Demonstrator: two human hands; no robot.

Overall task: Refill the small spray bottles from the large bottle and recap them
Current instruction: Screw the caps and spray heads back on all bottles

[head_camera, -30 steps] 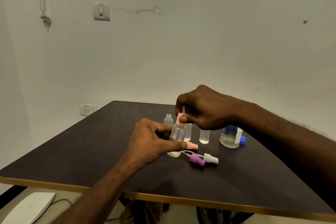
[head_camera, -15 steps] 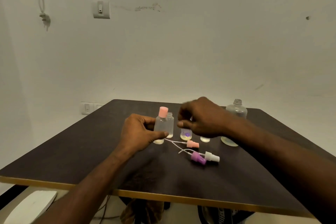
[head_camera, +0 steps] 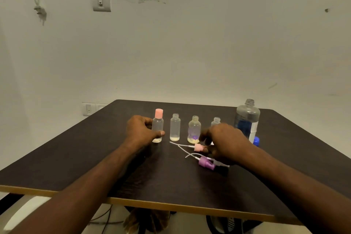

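Note:
Small clear bottles stand in a row on the dark table (head_camera: 85, 157). My left hand (head_camera: 140, 131) is closed around the leftmost one, the pink-capped bottle (head_camera: 158, 124), which stands upright on the table. To its right are three uncapped small bottles (head_camera: 175, 127), (head_camera: 194, 129), (head_camera: 216, 120), each with a little liquid. The large bottle (head_camera: 247, 118) stands uncapped at the far right, with its blue cap (head_camera: 256, 141) beside it. My right hand (head_camera: 226, 142) hovers low over the loose spray heads, its curled fingertips at the pink spray head (head_camera: 198, 147). A purple spray head (head_camera: 206, 163) lies nearer me.
A white spray head (head_camera: 221, 164) lies partly under my right hand. The table's front edge (head_camera: 171, 205) has a light wood trim. A wall stands close behind the table, with a socket (head_camera: 88, 109) at its left corner. Cables and dark objects lie on the floor below.
My left hand has set the pink-capped bottle down at the left end of the row. My right hand has dropped from the bottles to the spray heads, uncovering the large bottle.

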